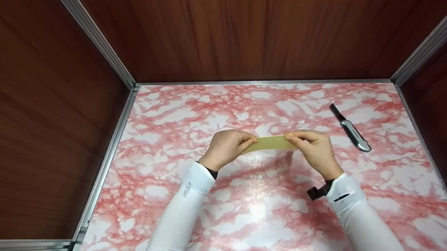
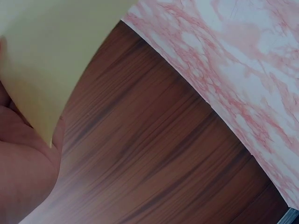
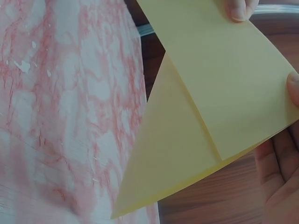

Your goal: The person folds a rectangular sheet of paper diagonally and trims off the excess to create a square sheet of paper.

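Note:
A folded piece of yellow paper (image 1: pixel 271 142) is held up over the table between both hands. My left hand (image 1: pixel 228 146) pinches its left end between thumb and fingers. At the other end, my right hand (image 1: pixel 315 149) pinches the paper near its upper edge, thumb on the near side. In the right wrist view, the paper (image 3: pixel 229 88) shows overlapping layers, a slanting edge and a pointed corner at lower left. The left wrist view has the paper (image 2: pixel 56 51) bending down to a narrow tip beside the left hand (image 2: pixel 28 163).
A tool with a black and silver handle (image 1: pixel 353 133) and a narrow black front part lies on the table at right. The tabletop (image 1: pixel 162 182) has a red and white marbled pattern. Dark wood-grain panels (image 1: pixel 234 36) with metal edging stand behind and at the sides.

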`<state>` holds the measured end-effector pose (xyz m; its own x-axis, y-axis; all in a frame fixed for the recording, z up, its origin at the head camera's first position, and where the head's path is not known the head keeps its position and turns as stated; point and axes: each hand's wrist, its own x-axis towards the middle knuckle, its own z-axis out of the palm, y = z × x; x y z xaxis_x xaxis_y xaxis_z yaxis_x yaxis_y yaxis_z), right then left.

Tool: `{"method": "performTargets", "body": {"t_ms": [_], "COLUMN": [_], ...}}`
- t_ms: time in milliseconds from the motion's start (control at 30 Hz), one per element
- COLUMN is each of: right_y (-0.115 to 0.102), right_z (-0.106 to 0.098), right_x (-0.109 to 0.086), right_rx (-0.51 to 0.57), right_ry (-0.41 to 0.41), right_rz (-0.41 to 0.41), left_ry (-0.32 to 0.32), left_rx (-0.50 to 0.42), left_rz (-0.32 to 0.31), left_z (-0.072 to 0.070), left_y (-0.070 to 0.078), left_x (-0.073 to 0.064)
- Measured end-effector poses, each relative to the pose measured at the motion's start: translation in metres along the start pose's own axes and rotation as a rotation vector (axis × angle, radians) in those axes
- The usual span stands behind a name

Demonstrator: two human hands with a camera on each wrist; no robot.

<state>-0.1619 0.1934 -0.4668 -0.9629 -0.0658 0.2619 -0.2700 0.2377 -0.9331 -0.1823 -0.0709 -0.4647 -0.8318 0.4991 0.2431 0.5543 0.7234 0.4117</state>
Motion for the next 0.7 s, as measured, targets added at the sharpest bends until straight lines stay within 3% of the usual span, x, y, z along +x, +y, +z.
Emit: {"method": "performTargets", "body": {"t_ms": [700], "right_y": [0.003], "right_z": [-0.011], "right_x": [0.000], "right_rx": [-0.029], "right_ry": [0.049], "right_rz": [0.021], "left_ry": [-0.012], "left_rx": [-0.034], "left_rz": [-0.041], "left_z": [-0.005], "left_y": [-0.014], "left_x": [-0.008]}}
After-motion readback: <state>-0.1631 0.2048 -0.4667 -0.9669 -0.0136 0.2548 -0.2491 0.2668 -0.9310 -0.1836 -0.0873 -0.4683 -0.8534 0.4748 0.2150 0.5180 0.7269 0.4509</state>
